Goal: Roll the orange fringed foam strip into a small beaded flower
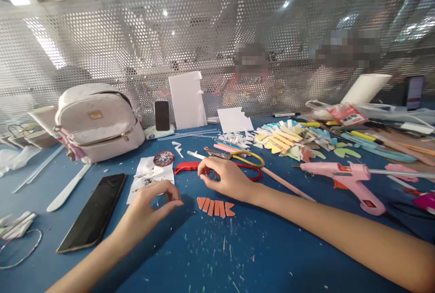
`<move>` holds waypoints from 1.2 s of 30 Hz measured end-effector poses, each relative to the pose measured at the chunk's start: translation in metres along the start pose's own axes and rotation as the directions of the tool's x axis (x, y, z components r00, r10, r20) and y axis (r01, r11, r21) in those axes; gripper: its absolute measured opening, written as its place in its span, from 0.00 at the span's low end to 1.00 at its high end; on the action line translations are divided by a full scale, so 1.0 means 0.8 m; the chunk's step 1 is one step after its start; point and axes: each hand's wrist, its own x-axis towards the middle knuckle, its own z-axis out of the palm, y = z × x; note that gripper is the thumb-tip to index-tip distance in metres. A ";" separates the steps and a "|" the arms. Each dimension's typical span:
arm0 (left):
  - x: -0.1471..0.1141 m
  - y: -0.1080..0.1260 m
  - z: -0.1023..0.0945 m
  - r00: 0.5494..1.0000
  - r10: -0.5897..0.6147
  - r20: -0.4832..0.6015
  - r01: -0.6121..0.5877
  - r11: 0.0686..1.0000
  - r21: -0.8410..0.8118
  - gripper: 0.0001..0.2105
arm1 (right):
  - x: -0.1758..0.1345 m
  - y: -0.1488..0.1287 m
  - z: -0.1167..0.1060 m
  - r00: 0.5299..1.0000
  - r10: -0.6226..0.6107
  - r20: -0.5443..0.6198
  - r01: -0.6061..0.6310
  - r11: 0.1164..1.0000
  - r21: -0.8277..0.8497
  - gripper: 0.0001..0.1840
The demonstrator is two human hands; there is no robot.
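Observation:
My left hand (152,200) hovers over the blue table, thumb and index finger curled into a ring with their tips together. My right hand (227,177) has its fingers curled and the thumb drawn to the index finger, just above a red-handled tool (186,167). Nothing I can name shows in either pinch. Between and below the hands lie cut orange paper pieces (215,207) in a row shaped like a fish. Behind my right hand are yellow-handled scissors (253,157), partly covered. White paper (146,166) with a small round dish (163,158) of glittery bits lies beyond my left hand.
A pink glue gun (350,177) lies at right, below a heap of coloured paper strips (285,139). At left are a black phone (93,211), a white plastic knife (68,189) and a backpack (98,121). A perforated metal screen (204,26) stands behind, with people beyond it.

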 end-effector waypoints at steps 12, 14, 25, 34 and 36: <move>0.001 -0.016 -0.025 0.904 -0.047 0.425 0.038 0.999 0.030 0.03 | -0.005 -0.026 0.007 0.996 0.084 0.004 -0.082 0.970 0.227 0.03; 0.000 -0.014 -0.025 0.888 -0.058 0.456 0.041 0.998 0.047 0.03 | -0.006 -0.033 0.007 0.995 0.101 0.007 -0.099 0.961 0.258 0.03; -0.007 -0.008 -0.022 0.867 -0.077 0.493 0.063 0.997 0.045 0.03 | -0.014 -0.037 0.016 0.977 0.212 0.017 -0.198 0.876 0.440 0.03; 0.009 -0.013 0.028 0.965 -0.263 0.009 0.243 0.875 -0.419 0.04 | -0.017 -0.026 0.022 0.961 0.228 -0.154 -0.135 0.878 0.459 0.03; 0.013 -0.015 0.036 0.964 -0.252 -0.081 0.187 0.864 -0.468 0.02 | -0.017 -0.022 0.019 0.965 0.191 -0.177 -0.101 0.901 0.423 0.03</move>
